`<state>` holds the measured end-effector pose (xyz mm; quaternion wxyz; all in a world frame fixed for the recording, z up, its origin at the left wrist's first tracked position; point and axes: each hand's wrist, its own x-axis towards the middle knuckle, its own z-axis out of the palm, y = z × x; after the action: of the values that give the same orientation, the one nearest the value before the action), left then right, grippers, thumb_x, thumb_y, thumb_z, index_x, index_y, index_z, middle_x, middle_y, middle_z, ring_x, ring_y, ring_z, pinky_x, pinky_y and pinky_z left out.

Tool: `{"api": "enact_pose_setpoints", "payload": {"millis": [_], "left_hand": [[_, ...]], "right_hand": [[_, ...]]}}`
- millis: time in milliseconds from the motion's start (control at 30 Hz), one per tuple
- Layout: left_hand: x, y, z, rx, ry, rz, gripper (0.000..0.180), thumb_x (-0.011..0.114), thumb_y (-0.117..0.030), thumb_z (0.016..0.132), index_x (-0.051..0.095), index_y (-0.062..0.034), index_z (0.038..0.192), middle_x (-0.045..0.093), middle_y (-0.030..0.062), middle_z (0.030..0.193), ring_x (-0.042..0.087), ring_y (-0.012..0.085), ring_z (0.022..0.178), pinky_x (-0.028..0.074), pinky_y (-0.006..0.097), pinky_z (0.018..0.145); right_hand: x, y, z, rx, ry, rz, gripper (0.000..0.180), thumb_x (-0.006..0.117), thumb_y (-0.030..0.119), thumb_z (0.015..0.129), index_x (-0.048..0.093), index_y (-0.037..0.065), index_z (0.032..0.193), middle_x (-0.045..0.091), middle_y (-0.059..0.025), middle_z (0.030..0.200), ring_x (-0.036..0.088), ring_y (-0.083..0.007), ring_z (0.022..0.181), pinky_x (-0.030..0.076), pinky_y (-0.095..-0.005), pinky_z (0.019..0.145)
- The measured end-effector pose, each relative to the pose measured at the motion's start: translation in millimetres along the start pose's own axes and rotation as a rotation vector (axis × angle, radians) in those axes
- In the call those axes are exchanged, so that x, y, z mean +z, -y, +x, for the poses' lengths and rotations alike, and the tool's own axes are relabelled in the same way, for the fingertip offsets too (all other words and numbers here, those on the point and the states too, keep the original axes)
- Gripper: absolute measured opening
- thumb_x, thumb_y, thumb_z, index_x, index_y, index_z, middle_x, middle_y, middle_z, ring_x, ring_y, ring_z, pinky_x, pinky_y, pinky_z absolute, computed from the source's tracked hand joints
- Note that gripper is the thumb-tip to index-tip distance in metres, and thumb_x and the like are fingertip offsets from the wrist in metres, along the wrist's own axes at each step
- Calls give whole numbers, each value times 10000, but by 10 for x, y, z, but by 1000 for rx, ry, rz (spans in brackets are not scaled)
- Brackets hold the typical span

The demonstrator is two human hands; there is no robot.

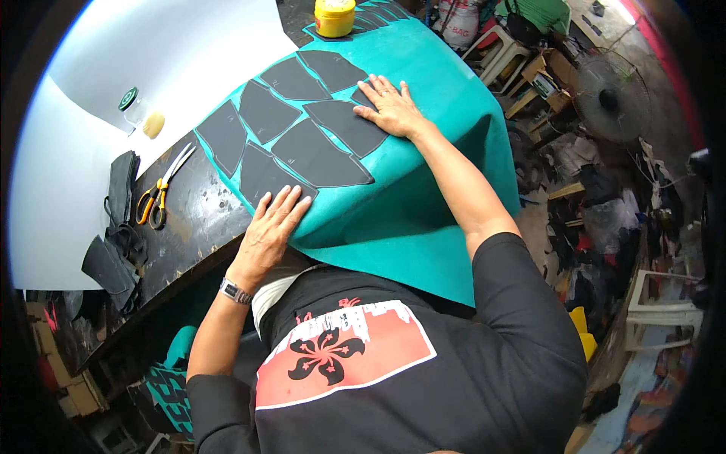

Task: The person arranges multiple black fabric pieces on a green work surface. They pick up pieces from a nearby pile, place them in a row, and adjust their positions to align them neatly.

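Note:
A teal sheet (423, 68) lies over the dark table and hangs down over its near edge. Several black cut pieces (321, 155) are laid close together on it, with narrow teal gaps between them. My left hand (274, 219) rests on the near edge of the lowest black piece (268, 178), fingers stretched out. Farther up on the right, my right hand (392, 106) lies flat with spread fingers, over the edge of another black piece (344, 125) and the teal sheet. Neither hand grips anything. Part of the piece beneath my right hand is hidden.
Orange-handled scissors (159, 197) lie on the dark table (200, 204) at left, beside stacked black pieces (113, 261). A yellow jar (334, 17) stands on the sheet's far end. A glass jar (132, 106) is on white sheeting. A fan (609, 98) and clutter fill the right.

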<state>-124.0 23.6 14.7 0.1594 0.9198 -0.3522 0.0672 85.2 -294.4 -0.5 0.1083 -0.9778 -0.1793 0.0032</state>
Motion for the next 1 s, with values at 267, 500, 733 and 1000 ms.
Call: {"api": "enact_pose_setpoints", "payload": {"millis": [267, 500, 733, 1000], "left_hand": [[-18, -416, -275, -3, 35, -14, 592, 504, 3, 862, 451, -44, 1450, 467, 172, 1486, 429, 304, 1399, 267, 484, 1179], [29, -659, -516, -47, 57, -68, 590, 525, -6, 849, 484, -68, 1434, 465, 152, 1496, 426, 302, 1404, 268, 486, 1180], [-161, -533, -565, 70, -6, -407, 487, 630, 71, 741, 663, -74, 1205, 590, 146, 1302, 565, 310, 1201, 436, 444, 1012], [129, -642, -1097, -929, 220, -805, 293, 771, -267, 812, 635, -12, 765, 586, 16, 709, 529, 102, 650, 440, 266, 634]], "right_hand": [[-71, 46, -305, -116, 64, -20, 821, 372, 704, 947, 256, 191, 1577, 155, -125, 1652, 95, -284, 1533, -7, -587, 1203], [-60, 233, -643, -190, 57, -29, 833, 391, 719, 931, 268, 203, 1573, 165, -114, 1650, 97, -281, 1533, -15, -598, 1198], [100, 157, -596, -235, -132, -82, 797, 423, 707, 924, 341, 213, 1544, 283, -119, 1613, 207, -294, 1507, 73, -645, 1178], [-47, 200, -1023, -288, -659, 693, 521, 668, 275, 919, 511, 77, 1374, 620, -96, 1256, 606, -214, 1135, 454, -387, 1012]]}}
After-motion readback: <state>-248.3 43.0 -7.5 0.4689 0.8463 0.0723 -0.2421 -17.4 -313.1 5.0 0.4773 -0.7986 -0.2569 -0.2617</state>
